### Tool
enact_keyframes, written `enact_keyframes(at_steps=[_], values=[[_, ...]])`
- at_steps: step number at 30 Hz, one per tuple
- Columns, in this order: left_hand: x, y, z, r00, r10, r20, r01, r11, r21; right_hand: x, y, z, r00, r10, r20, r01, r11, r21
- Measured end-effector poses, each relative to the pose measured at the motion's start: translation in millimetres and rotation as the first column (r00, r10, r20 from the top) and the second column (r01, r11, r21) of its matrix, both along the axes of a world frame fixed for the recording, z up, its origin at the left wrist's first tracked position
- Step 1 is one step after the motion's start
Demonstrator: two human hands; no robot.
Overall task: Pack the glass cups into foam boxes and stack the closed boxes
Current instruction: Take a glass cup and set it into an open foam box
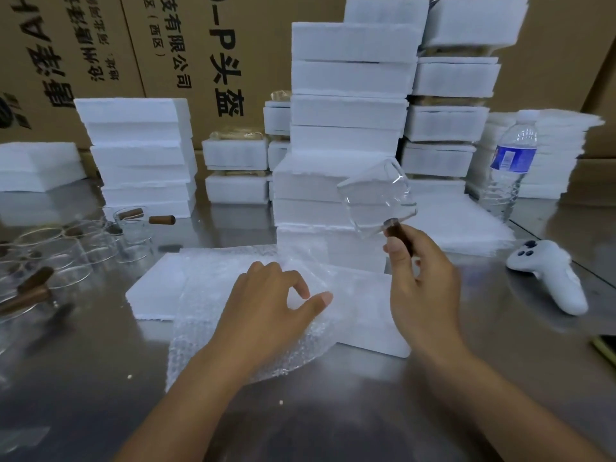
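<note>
- head view: the right hand (423, 288) holds a clear glass cup (376, 198) up in the air by its brown handle (398, 236), thumb and fingers curled round the handle
- the cup is tilted, with its mouth turned up and to the right, and sits in front of the tall stack (346, 111) of closed foam boxes
- the left hand (266, 305) lies on a sheet of wrap (206, 328), its fingers curled, thumb and forefinger pinching a raised fold of it
- the wrap is spread over a flat foam (153, 291) piece on the steel table (83, 378), just in front of the stack
- more cups (66, 248) with brown handles crowd the table's left side, well apart from both hands
- a shorter foam pile (140, 155) stands behind them
- to the right stand a bottle (510, 161) and, nearer, a white controller (550, 278) lying on the table
- printed cartons (100, 45) form the back wall
</note>
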State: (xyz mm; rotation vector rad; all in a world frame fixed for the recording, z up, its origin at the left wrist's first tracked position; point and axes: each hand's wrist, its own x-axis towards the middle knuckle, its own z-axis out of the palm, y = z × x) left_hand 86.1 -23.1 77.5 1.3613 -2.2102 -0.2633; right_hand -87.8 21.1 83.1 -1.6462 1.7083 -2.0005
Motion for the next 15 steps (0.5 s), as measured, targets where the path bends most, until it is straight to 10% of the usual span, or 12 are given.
enact_keyframes(at_steps=[15], values=[[8.3, 3.6, 4.3, 0.978, -0.088, -0.191, 0.066, 0.99, -0.122, -5.7, -1.8, -1.0, 0.999, -0.005, 0.036, 0.003, 0.999, 0.036]])
